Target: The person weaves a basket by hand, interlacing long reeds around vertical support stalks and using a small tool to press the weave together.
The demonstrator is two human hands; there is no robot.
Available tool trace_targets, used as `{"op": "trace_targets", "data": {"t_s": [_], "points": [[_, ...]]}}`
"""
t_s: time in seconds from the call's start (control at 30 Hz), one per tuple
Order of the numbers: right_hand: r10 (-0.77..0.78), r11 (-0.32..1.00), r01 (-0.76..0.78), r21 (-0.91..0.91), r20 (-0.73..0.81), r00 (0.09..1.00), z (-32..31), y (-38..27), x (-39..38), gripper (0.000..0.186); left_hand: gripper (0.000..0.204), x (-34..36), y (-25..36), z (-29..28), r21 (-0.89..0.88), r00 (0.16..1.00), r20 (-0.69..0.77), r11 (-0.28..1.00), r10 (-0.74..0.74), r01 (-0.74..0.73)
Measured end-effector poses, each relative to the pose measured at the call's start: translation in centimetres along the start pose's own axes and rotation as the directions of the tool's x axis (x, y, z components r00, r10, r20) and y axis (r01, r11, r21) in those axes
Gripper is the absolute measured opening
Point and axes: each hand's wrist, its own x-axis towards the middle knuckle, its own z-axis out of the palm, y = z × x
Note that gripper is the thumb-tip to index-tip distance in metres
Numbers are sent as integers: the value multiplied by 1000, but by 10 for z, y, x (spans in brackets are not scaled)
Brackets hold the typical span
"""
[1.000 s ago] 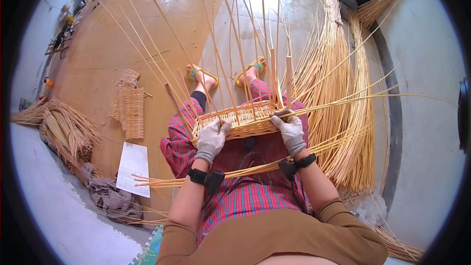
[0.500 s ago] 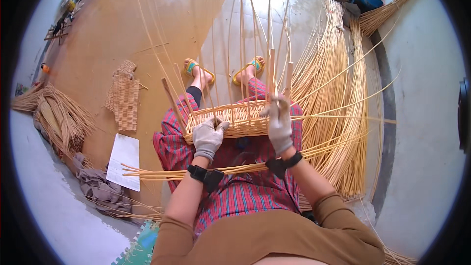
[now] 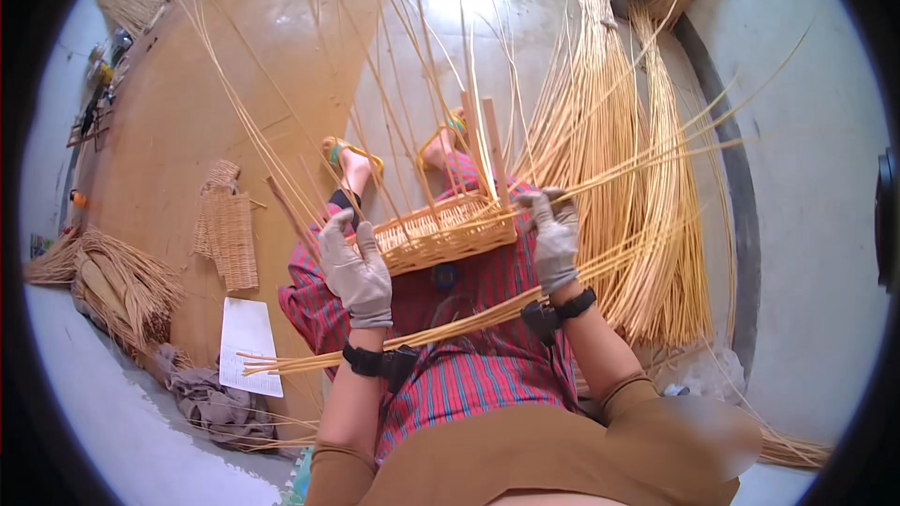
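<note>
A half-woven rattan basket (image 3: 441, 232) rests on my lap, with long thin cane stakes fanning upward from its rim. My left hand (image 3: 356, 267), in a grey glove, sits just left of the basket's left end, fingers spread and holding nothing. My gloved right hand (image 3: 553, 236) grips the basket's right corner where flat upright slats (image 3: 494, 152) rise and long canes run off to the right. A bundle of loose canes (image 3: 412, 337) lies across my thighs.
A big heap of long canes (image 3: 637, 187) lies on the floor to my right. On the left lie a small woven panel (image 3: 228, 236), a white sheet of paper (image 3: 248, 345), a grey cloth (image 3: 211, 403) and a bundle of dry fibre (image 3: 117, 281).
My left hand has come off the basket's rim and moved left and down, fingers apart. The basket has tilted and turned, and my right hand has shifted to its right corner.
</note>
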Motion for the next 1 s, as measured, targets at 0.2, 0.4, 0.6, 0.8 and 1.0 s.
{"op": "trace_targets", "data": {"t_s": [0.2,0.4,0.6,0.8,1.0], "points": [[-150,984,167,-54,235,960,6,0,10,12,26,-8,-1,55,27,422,810,744,-408,668],[-218,453,636,-625,614,759,128,-19,66,75,33,-25,16,78,14,614,618,787,-492,616],[155,966,-153,-207,-3,988,19,-32,4,34,24,-9,15,79,100,544,618,743,-568,662],[-149,111,775,-622,761,632,34,-36,-42,45,34,-21,16,56,-101,618,668,772,-414,627],[-45,-115,727,-677,735,677,13,22,-12,37,41,15,-20,-47,-215,988,-155,976,7,-41]]}}
